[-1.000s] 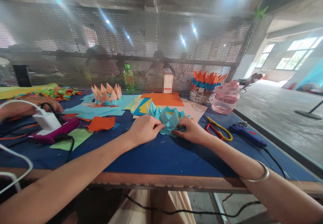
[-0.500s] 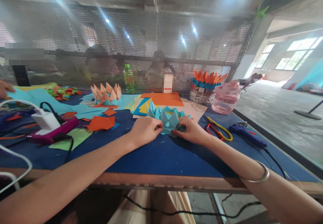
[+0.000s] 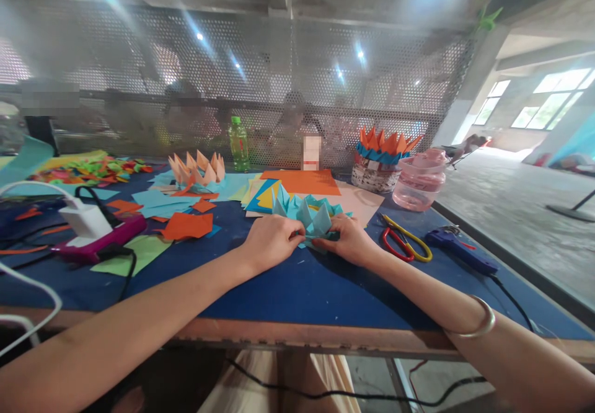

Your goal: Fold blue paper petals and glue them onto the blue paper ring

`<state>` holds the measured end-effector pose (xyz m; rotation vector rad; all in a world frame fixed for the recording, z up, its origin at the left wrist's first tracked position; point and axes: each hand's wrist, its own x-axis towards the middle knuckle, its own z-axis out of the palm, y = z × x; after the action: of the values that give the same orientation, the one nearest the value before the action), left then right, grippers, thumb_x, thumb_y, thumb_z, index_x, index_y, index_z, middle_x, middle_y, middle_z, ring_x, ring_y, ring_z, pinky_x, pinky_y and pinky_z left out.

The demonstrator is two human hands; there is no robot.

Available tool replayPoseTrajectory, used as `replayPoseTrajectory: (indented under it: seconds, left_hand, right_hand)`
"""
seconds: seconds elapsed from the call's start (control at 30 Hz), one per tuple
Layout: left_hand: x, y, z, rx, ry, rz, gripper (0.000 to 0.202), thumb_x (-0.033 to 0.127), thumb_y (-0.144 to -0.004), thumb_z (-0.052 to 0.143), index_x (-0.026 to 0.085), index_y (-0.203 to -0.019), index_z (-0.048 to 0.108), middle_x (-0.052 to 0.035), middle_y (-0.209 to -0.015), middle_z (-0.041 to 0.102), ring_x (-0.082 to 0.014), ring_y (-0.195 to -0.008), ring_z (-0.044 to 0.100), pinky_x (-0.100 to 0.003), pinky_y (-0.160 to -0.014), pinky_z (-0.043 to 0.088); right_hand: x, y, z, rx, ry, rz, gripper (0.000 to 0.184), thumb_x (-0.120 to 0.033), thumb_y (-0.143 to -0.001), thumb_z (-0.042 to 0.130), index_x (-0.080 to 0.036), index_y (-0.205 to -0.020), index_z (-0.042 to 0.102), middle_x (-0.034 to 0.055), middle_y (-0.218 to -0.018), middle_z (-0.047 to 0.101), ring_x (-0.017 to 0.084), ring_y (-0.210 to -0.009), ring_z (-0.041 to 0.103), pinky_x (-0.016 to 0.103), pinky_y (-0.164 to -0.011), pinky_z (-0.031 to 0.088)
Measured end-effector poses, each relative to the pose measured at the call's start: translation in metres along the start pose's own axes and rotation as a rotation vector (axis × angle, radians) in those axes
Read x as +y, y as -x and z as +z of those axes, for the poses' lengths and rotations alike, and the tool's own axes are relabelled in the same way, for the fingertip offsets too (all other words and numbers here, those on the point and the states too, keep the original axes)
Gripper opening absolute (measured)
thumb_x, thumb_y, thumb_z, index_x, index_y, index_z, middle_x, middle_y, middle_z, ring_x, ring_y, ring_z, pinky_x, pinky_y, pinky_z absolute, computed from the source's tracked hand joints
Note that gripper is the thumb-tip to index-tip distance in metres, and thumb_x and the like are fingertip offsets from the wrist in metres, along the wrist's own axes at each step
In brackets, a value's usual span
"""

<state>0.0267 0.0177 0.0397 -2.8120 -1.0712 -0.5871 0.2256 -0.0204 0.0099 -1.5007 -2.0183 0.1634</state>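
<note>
A light-blue folded paper ring (image 3: 316, 219) with pointed tips stands on the blue tabletop (image 3: 279, 289) in front of me. My left hand (image 3: 274, 238) pinches its near left edge, fingers curled closed. On the near right side, my right hand (image 3: 349, 238) grips the same ring between thumb and fingers. Parts of the ring's lower edge are hidden behind my fingers. Just beyond it lie yellow and blue paper sheets (image 3: 264, 196) and an orange sheet (image 3: 307, 183).
Scissors (image 3: 408, 239) and a blue glue gun (image 3: 460, 250) lie right. Behind them stand a pink jug (image 3: 419, 180) and an orange-tipped paper piece (image 3: 388, 143). Left are a peach paper ring (image 3: 198, 170), paper scraps (image 3: 188, 226), a power strip (image 3: 100, 242) and cables. A green bottle (image 3: 238, 145) stands behind.
My hands stay on the blue ring, the left fingers having shifted slightly right. At the far left, another person's hand has left the view and the large light-blue paper there has been pulled leftward.
</note>
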Motion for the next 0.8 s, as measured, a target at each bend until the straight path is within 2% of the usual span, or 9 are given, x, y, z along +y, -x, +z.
replayPoseTrajectory:
  seconds: [0.23, 0.47, 0.6, 0.8]
  left_hand:
    - [0.0013, -0.0010, 0.0010, 0.015, 0.018, 0.025, 0.014, 0.027, -0.081, 0.059, 0.023, -0.082, 0.073, -0.0014, -0.069, 0.072, -0.0180, -0.064, 0.064, -0.024, -0.051, 0.033]
    - [0.0015, -0.0014, 0.0065, 0.039, 0.013, 0.035, 0.016, 0.022, -0.079, 0.057, 0.023, -0.073, 0.072, -0.0020, -0.067, 0.071, -0.0197, -0.065, 0.065, -0.026, -0.051, 0.032]
    - [0.0018, -0.0014, 0.0054, 0.032, -0.030, 0.047, 0.017, 0.024, -0.080, 0.056, 0.022, -0.072, 0.070, -0.0026, -0.069, 0.072, -0.0194, -0.065, 0.066, -0.026, -0.049, 0.030]
    - [-0.0029, -0.0011, 0.0012, 0.013, -0.142, 0.049, 0.016, 0.029, -0.082, 0.057, 0.022, -0.073, 0.069, -0.0038, -0.071, 0.072, -0.0215, -0.068, 0.067, -0.027, -0.051, 0.032]
  right_hand:
    - [-0.0017, 0.0001, -0.0008, -0.008, -0.012, -0.001, 0.022, -0.045, -0.076, 0.068, -0.023, -0.075, 0.072, 0.0040, -0.076, 0.069, 0.023, -0.087, 0.058, 0.038, -0.081, 0.040]
    - [-0.0030, -0.0015, -0.0005, -0.004, -0.038, -0.031, 0.012, -0.034, -0.076, 0.070, -0.023, -0.073, 0.071, 0.0021, -0.075, 0.070, 0.022, -0.085, 0.059, 0.037, -0.081, 0.040]
    - [-0.0022, -0.0028, -0.0001, -0.014, -0.038, -0.045, 0.011, -0.033, -0.077, 0.070, -0.023, -0.073, 0.071, 0.0010, -0.073, 0.070, 0.021, -0.081, 0.059, 0.037, -0.081, 0.040]
    - [-0.0025, -0.0019, -0.0008, -0.018, -0.006, 0.014, 0.012, -0.035, -0.076, 0.071, -0.022, -0.073, 0.072, 0.0031, -0.076, 0.070, 0.023, -0.085, 0.059, 0.038, -0.081, 0.041]
